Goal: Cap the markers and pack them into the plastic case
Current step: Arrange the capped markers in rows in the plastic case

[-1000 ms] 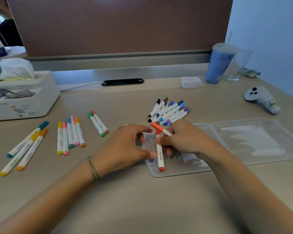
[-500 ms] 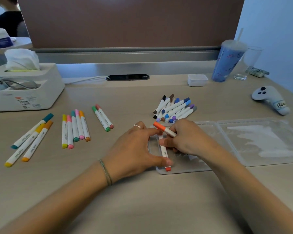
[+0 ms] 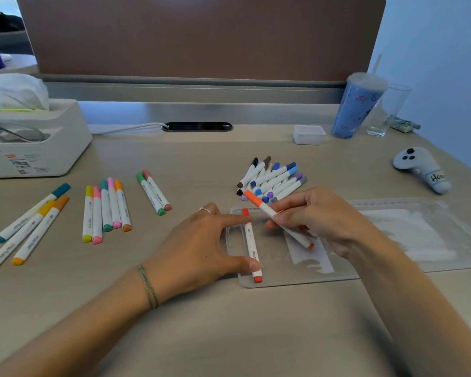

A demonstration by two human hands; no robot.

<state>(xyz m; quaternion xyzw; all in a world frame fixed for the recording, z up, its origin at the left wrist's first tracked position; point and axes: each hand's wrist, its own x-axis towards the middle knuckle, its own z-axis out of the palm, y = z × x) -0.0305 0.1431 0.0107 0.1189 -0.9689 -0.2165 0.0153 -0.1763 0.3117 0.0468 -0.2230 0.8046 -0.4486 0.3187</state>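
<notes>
An open clear plastic case [image 3: 297, 278] lies flat on the desk in front of me. A red marker [image 3: 252, 246] lies in its left end, and my left hand [image 3: 201, 248] pinches that marker between forefinger and thumb. My right hand [image 3: 321, 216] holds an orange marker [image 3: 272, 213] tilted above the case, cap end up and to the left. A pile of blue, purple, brown and black markers [image 3: 272, 180] sits just behind the case. Capped markers lie in groups at left: green and pink [image 3: 153, 192], several pastel ones [image 3: 106, 209], teal, yellow and orange [image 3: 27, 227].
A white tissue box [image 3: 33, 137] stands at the far left. At the back right are a small white tray [image 3: 309, 134], a blue tumbler with a straw [image 3: 358, 107] and a glass [image 3: 389, 110]. A white controller [image 3: 422, 170] lies at the right.
My right hand has lifted the orange marker and drawn it right, so its full length shows over the case. My left hand still steadies the red marker.
</notes>
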